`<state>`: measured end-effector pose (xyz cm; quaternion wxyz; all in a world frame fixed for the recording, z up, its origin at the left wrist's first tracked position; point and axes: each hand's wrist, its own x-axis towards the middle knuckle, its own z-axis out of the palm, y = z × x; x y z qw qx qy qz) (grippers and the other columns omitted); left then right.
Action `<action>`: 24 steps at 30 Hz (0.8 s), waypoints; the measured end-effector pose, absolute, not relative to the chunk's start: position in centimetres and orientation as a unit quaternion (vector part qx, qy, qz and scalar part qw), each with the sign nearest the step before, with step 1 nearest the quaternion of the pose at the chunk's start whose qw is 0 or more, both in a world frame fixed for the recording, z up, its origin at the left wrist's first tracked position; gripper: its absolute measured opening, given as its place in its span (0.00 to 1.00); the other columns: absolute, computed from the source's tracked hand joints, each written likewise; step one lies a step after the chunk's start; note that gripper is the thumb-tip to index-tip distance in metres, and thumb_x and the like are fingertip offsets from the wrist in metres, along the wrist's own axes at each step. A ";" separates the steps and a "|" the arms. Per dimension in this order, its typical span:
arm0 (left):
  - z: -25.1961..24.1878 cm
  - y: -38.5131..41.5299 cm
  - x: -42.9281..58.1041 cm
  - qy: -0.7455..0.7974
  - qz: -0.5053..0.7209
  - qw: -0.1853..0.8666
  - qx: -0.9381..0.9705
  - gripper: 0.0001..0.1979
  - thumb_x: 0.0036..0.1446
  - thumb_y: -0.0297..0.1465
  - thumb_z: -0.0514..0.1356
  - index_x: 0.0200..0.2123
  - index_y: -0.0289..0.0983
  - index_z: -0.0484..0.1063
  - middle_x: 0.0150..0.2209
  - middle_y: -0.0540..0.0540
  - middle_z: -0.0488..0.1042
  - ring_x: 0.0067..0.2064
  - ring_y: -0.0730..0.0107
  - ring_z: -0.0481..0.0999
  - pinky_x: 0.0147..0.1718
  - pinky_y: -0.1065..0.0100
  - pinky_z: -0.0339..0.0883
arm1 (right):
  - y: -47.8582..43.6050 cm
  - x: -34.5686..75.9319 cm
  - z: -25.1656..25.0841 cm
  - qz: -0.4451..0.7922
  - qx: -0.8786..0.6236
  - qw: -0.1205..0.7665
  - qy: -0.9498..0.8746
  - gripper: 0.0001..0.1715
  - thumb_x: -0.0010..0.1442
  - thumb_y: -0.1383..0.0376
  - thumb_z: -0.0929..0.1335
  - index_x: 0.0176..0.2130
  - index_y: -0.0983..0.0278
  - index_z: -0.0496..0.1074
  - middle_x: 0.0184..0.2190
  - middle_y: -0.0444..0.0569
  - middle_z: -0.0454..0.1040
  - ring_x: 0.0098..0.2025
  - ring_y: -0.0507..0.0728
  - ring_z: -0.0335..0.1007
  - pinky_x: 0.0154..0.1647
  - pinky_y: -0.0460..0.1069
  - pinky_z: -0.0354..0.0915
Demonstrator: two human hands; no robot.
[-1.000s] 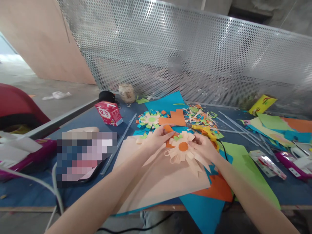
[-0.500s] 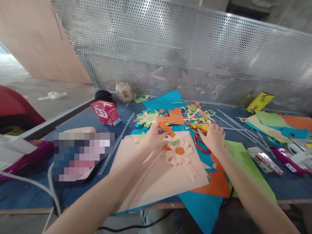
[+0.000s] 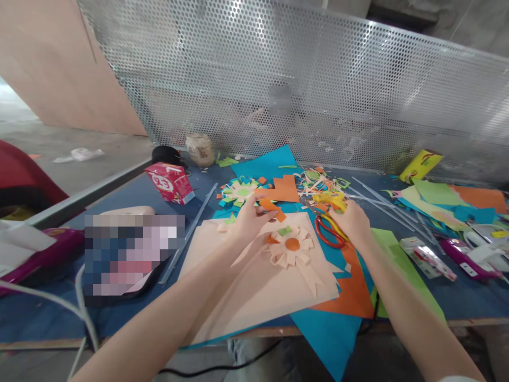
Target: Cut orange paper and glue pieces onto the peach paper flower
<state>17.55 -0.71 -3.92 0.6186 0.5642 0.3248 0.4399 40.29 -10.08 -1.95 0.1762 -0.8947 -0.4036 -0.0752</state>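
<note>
My left hand (image 3: 248, 220) pinches a small orange paper strip (image 3: 269, 207) just above a peach paper flower (image 3: 291, 246) with an orange centre, which lies on a large peach sheet (image 3: 254, 286). My right hand (image 3: 352, 223) is closed around a yellow glue gun (image 3: 330, 200) at the flower's upper right. Red-handled scissors (image 3: 328, 233) lie on the table directly under that hand. A second finished flower (image 3: 240, 192) with a green centre lies further back.
Orange (image 3: 352, 294), teal (image 3: 330, 339) and green (image 3: 397, 265) paper sheets overlap near the table's front edge. Paper scraps (image 3: 322, 183) pile near the perforated metal screen (image 3: 318, 90). A red carton (image 3: 170, 183) stands at left, purple glue guns (image 3: 469, 257) at right, glue sticks (image 3: 377, 204) behind.
My right hand let go of the flower, moved up and right and closed on the yellow glue gun. The flower now lies flat; my left hand keeps the orange strip.
</note>
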 end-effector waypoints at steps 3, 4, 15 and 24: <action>-3.6 -0.7 17.6 0.332 0.433 0.627 0.557 0.19 0.37 0.30 0.67 0.36 0.34 0.67 0.28 0.47 0.77 0.32 0.66 0.78 0.32 0.65 0.73 | -10.4 39.7 -1.9 -0.119 -0.874 0.253 -0.397 0.31 0.49 0.51 0.64 0.48 0.66 0.62 0.45 0.59 0.70 0.44 0.63 0.68 0.37 0.51 0.62; -3.6 -0.7 17.6 0.336 0.428 0.626 0.558 0.17 0.38 0.30 0.67 0.33 0.33 0.69 0.28 0.47 0.78 0.31 0.67 0.77 0.32 0.66 0.73 | -10.5 39.5 -1.9 -0.136 -0.866 0.266 -0.400 0.31 0.49 0.51 0.64 0.48 0.66 0.62 0.45 0.58 0.69 0.43 0.63 0.68 0.36 0.51 0.62; -4.4 -0.4 17.4 0.340 0.391 0.612 0.597 0.10 0.44 0.33 0.64 0.31 0.34 0.73 0.29 0.44 0.78 0.29 0.69 0.77 0.30 0.67 0.72 | -10.8 37.3 -2.3 -0.112 -0.808 0.254 -0.519 0.22 0.47 0.54 0.64 0.40 0.64 0.65 0.31 0.52 0.73 0.33 0.61 0.70 0.31 0.50 0.61; -4.3 -0.2 17.1 0.354 0.405 0.594 0.598 0.14 0.42 0.36 0.64 0.31 0.32 0.73 0.28 0.44 0.78 0.28 0.68 0.77 0.28 0.67 0.73 | -10.8 36.8 -3.2 -0.130 -0.762 0.215 -0.597 0.25 0.47 0.57 0.63 0.43 0.67 0.66 0.36 0.56 0.73 0.31 0.61 0.70 0.27 0.50 0.59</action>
